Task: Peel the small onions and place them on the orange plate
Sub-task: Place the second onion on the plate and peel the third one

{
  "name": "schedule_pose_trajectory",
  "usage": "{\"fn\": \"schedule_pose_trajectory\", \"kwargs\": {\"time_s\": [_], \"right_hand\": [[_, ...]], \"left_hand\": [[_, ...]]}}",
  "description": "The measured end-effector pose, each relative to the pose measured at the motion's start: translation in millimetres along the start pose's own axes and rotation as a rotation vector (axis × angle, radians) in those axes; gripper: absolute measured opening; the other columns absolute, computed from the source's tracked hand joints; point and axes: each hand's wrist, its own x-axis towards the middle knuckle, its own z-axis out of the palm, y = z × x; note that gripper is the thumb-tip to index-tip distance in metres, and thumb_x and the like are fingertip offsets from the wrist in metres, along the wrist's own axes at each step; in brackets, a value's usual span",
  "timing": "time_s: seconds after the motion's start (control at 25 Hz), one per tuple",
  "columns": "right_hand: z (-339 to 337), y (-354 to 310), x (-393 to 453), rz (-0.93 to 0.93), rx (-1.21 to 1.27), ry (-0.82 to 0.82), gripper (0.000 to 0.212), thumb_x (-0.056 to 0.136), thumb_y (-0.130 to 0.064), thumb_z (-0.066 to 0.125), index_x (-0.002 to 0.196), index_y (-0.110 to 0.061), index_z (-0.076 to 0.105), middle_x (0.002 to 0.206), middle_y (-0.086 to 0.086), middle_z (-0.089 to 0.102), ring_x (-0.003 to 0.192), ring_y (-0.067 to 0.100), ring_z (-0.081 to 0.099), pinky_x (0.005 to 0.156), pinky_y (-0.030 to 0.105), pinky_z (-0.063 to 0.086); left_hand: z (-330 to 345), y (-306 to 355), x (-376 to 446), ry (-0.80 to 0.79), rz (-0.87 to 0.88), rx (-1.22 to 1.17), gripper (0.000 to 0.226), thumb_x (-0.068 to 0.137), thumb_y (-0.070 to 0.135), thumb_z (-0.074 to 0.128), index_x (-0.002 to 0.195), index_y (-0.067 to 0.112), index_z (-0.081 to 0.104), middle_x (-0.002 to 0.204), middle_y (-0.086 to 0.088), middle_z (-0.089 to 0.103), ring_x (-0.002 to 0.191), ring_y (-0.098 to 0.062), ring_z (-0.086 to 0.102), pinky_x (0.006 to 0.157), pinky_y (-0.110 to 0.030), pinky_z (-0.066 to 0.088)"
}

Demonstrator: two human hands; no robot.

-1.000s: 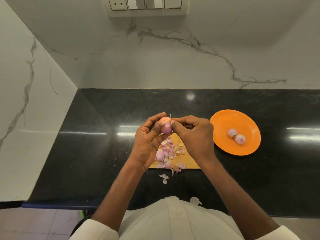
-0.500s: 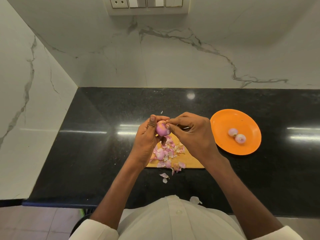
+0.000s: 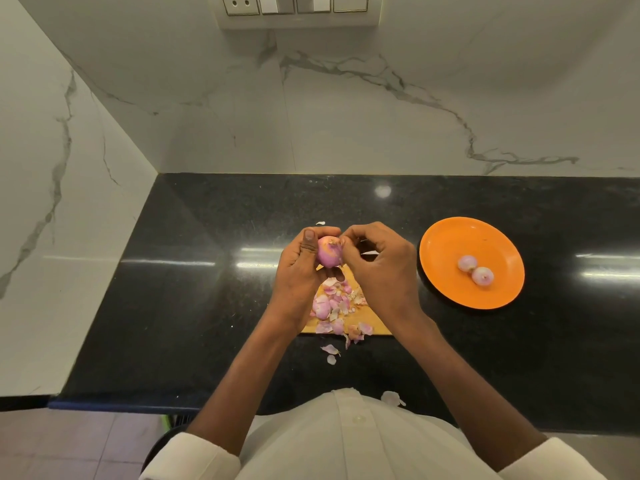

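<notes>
Left hand [image 3: 299, 271] grips an onion [image 3: 329, 255] above the board [image 3: 374, 322]; right hand [image 3: 379, 268] pinches its top. Plate [image 3: 446, 244], right of the board, holds two peeled onions [image 3: 475, 270].

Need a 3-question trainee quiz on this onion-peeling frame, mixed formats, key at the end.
1. True or false: the orange plate holds three peeled onions.
2. Which hand grips the onion being peeled? A) left hand B) neither
3. Fill in: the peels lie mostly on the wooden ____.

Key: 1 false, it holds two peeled onions. 2 A; the right hand pinches at its top. 3 board.
</notes>
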Motion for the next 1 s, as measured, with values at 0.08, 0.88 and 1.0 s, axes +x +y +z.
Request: {"fn": "schedule_pose_trajectory", "kwargs": {"time_s": [0.08,0.88,1.0], "right_hand": [[-3.3,0.1,1.2,0.049,0.084,-0.054,0.018,0.099,-0.023,0.071,0.114,-0.015,0.078,0.105,-0.005,0.075,0.098,0.007,0.07,0.081,0.021,0.059],[-5.0,0.0,2.3,0.399,0.281,-0.04,0.019,0.105,-0.007,0.059,0.098,-0.018,0.074,0.091,-0.003,0.074,0.089,0.012,0.074,0.073,0.027,0.064],[-10.5,-1.5,3.8,0.389,0.358,-0.077,0.015,0.106,-0.019,0.061,0.108,-0.022,0.076,0.099,-0.005,0.077,0.094,0.016,0.075,0.071,0.025,0.063]], "left_hand": [[-1.7,0.5,1.3,0.034,-0.032,-0.051,0.047,0.103,0.044,0.044,0.12,0.007,0.066,0.116,-0.017,0.071,0.103,-0.027,0.072,0.076,-0.035,0.062],[-5.4,-1.5,2.5,-0.03,-0.092,-0.245,0.047,0.1,0.026,0.057,0.139,0.0,0.059,0.144,-0.026,0.057,0.117,-0.031,0.066,0.091,-0.04,0.06],[-6.3,-1.6,3.0,-0.014,-0.081,-0.23,0.044,0.101,0.024,0.057,0.138,0.001,0.059,0.141,-0.022,0.061,0.119,-0.032,0.067,0.094,-0.041,0.06]]}}
